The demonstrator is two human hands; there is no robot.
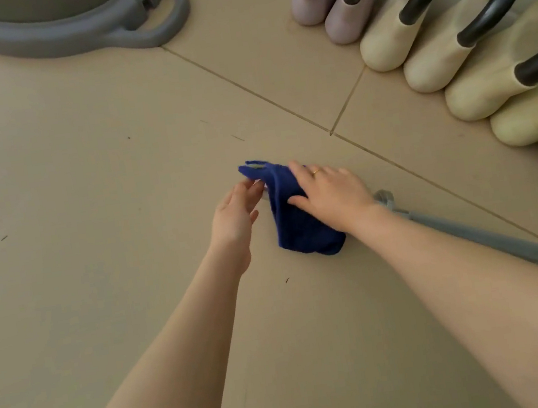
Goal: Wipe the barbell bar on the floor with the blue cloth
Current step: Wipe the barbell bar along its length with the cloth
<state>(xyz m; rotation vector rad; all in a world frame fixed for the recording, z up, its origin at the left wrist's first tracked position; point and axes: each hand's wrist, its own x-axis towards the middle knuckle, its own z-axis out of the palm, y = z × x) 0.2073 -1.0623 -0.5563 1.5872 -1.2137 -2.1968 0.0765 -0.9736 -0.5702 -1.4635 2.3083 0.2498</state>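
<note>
Right hand (330, 195) is lying flat, fingers spread, pressing the blue cloth (297, 220) down over the barbell bar (491, 238) — cloth's draped across the bar's far-left end, mid-floor. Left hand (239, 212) is reaching in w/ fingers straight and together, tips touching the cloth's far corner; not gripping anything I can see. Wiping looks underway at this end only, I'd say — the long grey stretch toward the near right probably remains to be done. Bar's long axis is running diagonally, far-left to near-right, passing under the right forearm.
</note>
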